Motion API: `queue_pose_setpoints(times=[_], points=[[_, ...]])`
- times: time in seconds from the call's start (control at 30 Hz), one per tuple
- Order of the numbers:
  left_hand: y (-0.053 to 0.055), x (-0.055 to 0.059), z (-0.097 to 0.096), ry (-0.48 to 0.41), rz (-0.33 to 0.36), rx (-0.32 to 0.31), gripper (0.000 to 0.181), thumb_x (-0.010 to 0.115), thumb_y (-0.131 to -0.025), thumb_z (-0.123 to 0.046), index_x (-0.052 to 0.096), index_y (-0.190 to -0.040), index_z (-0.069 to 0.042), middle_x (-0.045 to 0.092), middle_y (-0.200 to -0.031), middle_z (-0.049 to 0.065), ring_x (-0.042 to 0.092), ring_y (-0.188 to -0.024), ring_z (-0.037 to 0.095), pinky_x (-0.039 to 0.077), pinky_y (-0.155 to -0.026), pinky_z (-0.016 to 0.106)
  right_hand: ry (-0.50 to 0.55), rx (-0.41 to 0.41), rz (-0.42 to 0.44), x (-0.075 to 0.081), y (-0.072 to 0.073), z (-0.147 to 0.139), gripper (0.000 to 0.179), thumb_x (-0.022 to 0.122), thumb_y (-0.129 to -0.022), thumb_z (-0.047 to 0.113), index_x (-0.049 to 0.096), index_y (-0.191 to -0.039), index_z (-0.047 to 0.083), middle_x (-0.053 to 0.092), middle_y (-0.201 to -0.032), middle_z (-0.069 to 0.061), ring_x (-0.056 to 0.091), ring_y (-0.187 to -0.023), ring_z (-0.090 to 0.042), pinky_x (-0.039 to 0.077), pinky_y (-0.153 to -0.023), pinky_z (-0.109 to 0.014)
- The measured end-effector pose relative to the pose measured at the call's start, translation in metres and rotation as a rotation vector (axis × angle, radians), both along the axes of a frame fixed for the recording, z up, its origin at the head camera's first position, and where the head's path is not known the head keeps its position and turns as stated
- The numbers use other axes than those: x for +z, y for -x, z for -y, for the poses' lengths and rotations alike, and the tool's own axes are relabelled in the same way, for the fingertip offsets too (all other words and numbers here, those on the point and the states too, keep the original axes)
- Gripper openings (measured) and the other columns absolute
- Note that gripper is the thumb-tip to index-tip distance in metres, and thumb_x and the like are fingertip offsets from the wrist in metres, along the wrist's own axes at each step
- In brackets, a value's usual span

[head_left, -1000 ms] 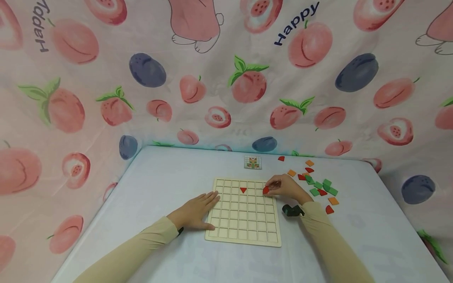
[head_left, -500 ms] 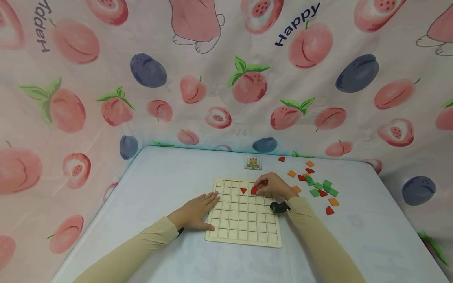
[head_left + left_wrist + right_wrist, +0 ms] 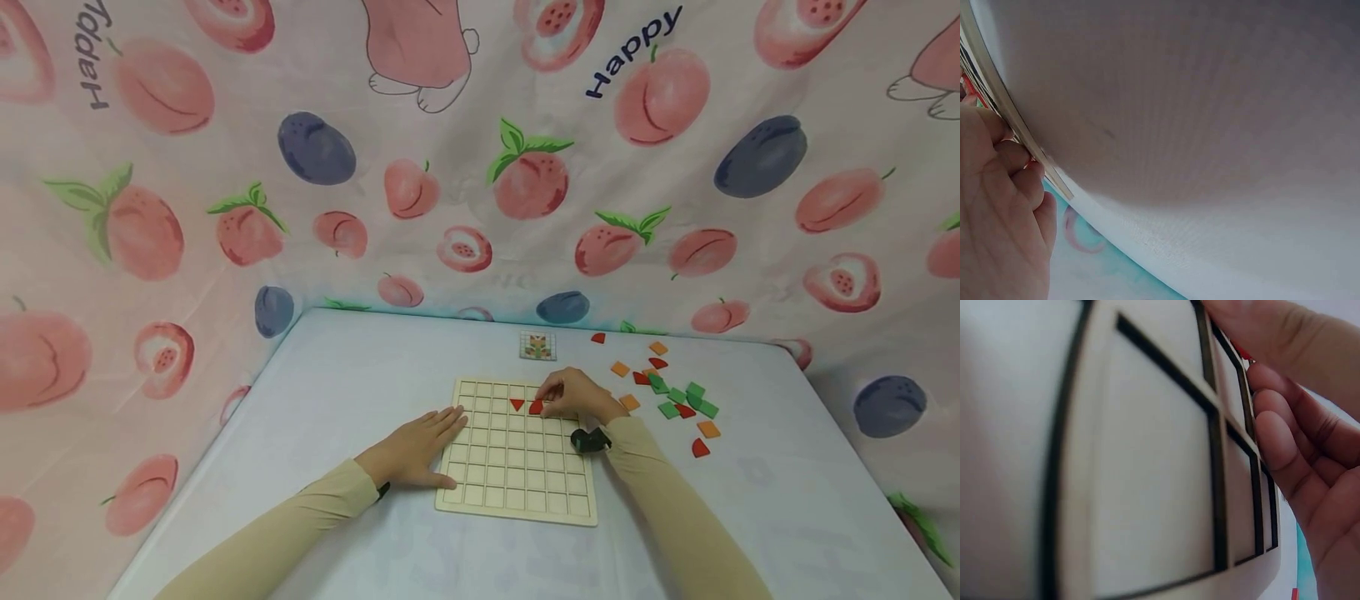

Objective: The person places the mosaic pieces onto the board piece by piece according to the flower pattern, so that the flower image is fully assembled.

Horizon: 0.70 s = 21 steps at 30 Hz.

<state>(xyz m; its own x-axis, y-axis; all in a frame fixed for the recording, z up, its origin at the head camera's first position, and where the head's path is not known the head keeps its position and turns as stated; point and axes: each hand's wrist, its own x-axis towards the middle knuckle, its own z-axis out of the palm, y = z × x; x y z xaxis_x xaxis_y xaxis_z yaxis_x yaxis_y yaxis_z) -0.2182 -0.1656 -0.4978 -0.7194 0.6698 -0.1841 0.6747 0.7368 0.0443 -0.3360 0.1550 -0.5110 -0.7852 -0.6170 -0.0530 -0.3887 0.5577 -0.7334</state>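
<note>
A pale wooden grid board [image 3: 517, 457] lies flat on the table. My left hand [image 3: 411, 448] rests at its left edge with straight fingers and the thumb near the lower left corner; the left wrist view shows the fingers [image 3: 1013, 156] against the board's rim. With my right hand [image 3: 579, 395] I pinch a red quarter-round piece [image 3: 536, 407] over the second row of the grid. Just left of it, a red triangle [image 3: 517, 404] sits in a cell. In the right wrist view the thumb [image 3: 1285, 337] hides nearly all of the red piece.
Right of the board lie loose green squares [image 3: 668, 410], orange squares [image 3: 708, 429] and red quarter-round pieces [image 3: 701, 448], several touching or overlapping. A small picture card [image 3: 537, 346] with a flower pattern lies behind the board. A fruit-print cloth [image 3: 465, 250] hangs at the back.
My right hand has moved left across the board's upper rows, carrying the red quarter-round piece from the right edge to beside the red triangle. The left hand stays in place.
</note>
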Motion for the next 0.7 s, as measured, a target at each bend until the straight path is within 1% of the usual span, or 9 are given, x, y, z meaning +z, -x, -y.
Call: queue_pose_setpoints(times=[0.17, 0.4, 0.7], points=[[0.0004, -0.0001, -0.0006, -0.01, 0.005, -0.006, 0.099, 0.051, -0.082, -0.067, 0.018, -0.15, -0.003, 0.017, -0.158, 0.013, 0.019, -0.146, 0.026, 0.024, -0.117, 0.04, -0.009, 0.016, -0.012, -0.0002, -0.0001, -0.0017, 0.02, 0.08, -0.074, 0.018, 0.074, -0.091, 0.009, 0.066, -0.085, -0.004, 0.057, -0.072, -0.008, 0.051, -0.065, -0.021], [0.0008, -0.0013, -0.0009, 0.001, 0.01, 0.005, 0.1, 0.05, -0.082, -0.069, 0.016, -0.151, -0.005, 0.015, -0.158, 0.011, 0.017, -0.147, 0.024, 0.022, -0.118, 0.038, -0.006, 0.038, -0.027, -0.0004, -0.0003, -0.0038, 0.016, 0.077, -0.077, 0.013, 0.074, -0.092, 0.007, 0.066, -0.086, -0.005, 0.057, -0.073, -0.006, 0.051, -0.067, -0.02], [0.0, -0.0007, -0.0004, 0.0, -0.002, 0.001, 0.1, 0.049, -0.081, -0.07, 0.017, -0.15, -0.004, 0.016, -0.158, 0.012, 0.018, -0.146, 0.024, 0.023, -0.118, 0.038, -0.013, 0.032, -0.036, -0.0002, -0.0005, -0.001, 0.016, 0.077, -0.077, 0.013, 0.075, -0.091, 0.008, 0.066, -0.085, -0.004, 0.056, -0.072, -0.006, 0.05, -0.065, -0.02]])
